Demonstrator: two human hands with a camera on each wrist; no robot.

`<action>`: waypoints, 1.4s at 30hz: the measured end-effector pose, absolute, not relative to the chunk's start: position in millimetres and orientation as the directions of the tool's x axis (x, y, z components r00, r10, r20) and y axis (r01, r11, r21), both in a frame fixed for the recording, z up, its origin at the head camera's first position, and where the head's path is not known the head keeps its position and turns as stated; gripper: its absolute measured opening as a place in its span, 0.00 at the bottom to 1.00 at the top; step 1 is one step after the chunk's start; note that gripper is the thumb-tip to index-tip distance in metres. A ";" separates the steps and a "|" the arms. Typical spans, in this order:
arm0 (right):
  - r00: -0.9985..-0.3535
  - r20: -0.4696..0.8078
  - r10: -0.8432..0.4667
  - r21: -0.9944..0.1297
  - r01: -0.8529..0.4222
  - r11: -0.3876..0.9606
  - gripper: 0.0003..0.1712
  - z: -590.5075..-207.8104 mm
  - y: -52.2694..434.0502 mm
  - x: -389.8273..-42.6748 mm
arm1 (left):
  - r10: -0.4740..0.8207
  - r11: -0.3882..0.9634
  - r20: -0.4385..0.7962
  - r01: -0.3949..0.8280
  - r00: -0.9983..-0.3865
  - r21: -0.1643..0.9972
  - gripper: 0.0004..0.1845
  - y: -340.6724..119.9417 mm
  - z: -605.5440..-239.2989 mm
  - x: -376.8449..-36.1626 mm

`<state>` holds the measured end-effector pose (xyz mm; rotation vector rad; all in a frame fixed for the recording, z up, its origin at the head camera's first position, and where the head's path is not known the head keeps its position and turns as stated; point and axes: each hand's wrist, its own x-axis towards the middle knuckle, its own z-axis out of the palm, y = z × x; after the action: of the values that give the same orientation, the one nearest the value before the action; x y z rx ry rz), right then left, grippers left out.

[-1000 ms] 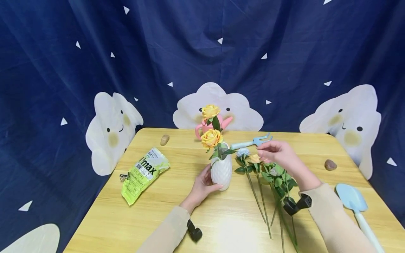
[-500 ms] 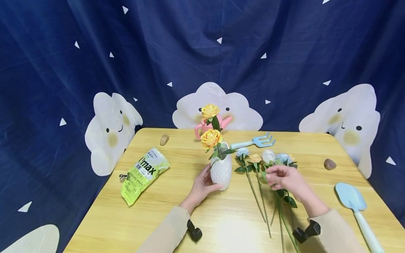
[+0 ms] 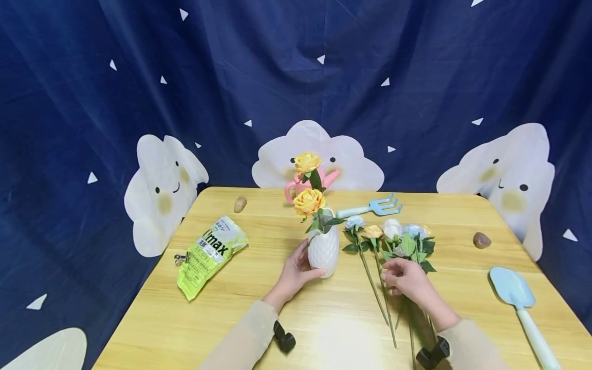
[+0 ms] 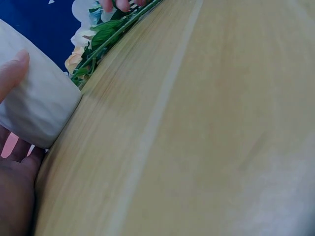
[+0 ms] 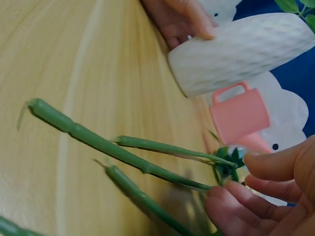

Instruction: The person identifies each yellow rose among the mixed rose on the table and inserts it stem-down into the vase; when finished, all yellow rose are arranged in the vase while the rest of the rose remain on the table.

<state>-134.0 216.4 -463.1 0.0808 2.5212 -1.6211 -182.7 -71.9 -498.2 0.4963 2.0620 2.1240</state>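
Observation:
My left hand (image 3: 292, 272) holds the lower part of a white textured vase (image 3: 324, 252), thumb on the near side and fingers round the far side. Two yellow roses (image 3: 310, 202) with leaves stand in it. To the right lie several artificial flowers: a pale blue one (image 3: 355, 222), a peach one (image 3: 372, 232), a white one (image 3: 392, 228) and more beside them. Over their stems is my right hand (image 3: 409, 280). In the right wrist view its thumb (image 5: 275, 164) stands apart from the fingers, and a thick green stem (image 5: 98, 142) runs behind the fingertips.
Behind the vase stands a pink watering can (image 3: 302, 187), with a blue hand rake (image 3: 381, 206) to its right. A blue trowel (image 3: 513, 288) lies far right, near a brown stone (image 3: 482, 240). At left are a green bag (image 3: 210, 259) and another stone (image 3: 240, 204).
My right hand has come back toward me, from above the blossoms down to the stems, uncovering the white and blue flowers and the rake's prongs. The left hand and vase have stayed put.

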 end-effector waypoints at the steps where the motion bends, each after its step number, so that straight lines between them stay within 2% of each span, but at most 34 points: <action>1: -0.989 -0.148 -0.019 -0.892 0.125 0.435 0.18 -465.5 215.7 -135.3 | 0.325 -0.049 0.135 0.125 -0.936 0.991 0.45 -72.0 -497.9 -182.8; 7: -0.981 -0.189 0.043 -0.850 0.185 0.493 0.17 -474.0 211.9 -143.7 | 0.328 -0.044 0.123 0.115 -0.937 0.992 0.45 -72.3 -497.0 -182.9; 13: -0.975 -0.215 0.051 -0.835 0.210 0.509 0.19 -477.2 207.6 -146.3 | 0.329 -0.057 0.128 0.116 -0.935 0.992 0.45 -71.8 -498.6 -181.7; 23: -0.977 -0.201 0.075 -0.723 0.199 0.662 0.17 -475.1 201.7 -149.1 | 0.328 -0.065 0.148 0.134 -0.933 0.989 0.46 -71.3 -499.3 -180.8; 30: -0.967 -0.244 0.077 -0.790 0.244 0.563 0.19 -469.0 202.3 -146.5 | 0.333 -0.034 0.155 0.153 -0.930 0.988 0.46 -71.0 -499.2 -180.3; 42: -0.984 -0.171 0.044 -0.894 0.174 0.413 0.20 -443.5 206.7 -147.4 | 0.322 -0.043 0.129 0.122 -0.938 0.992 0.46 -72.0 -498.0 -181.9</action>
<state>-147.4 206.7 -443.5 0.1961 2.5376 -1.6273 -181.9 -72.0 -498.0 0.4848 2.0686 2.1172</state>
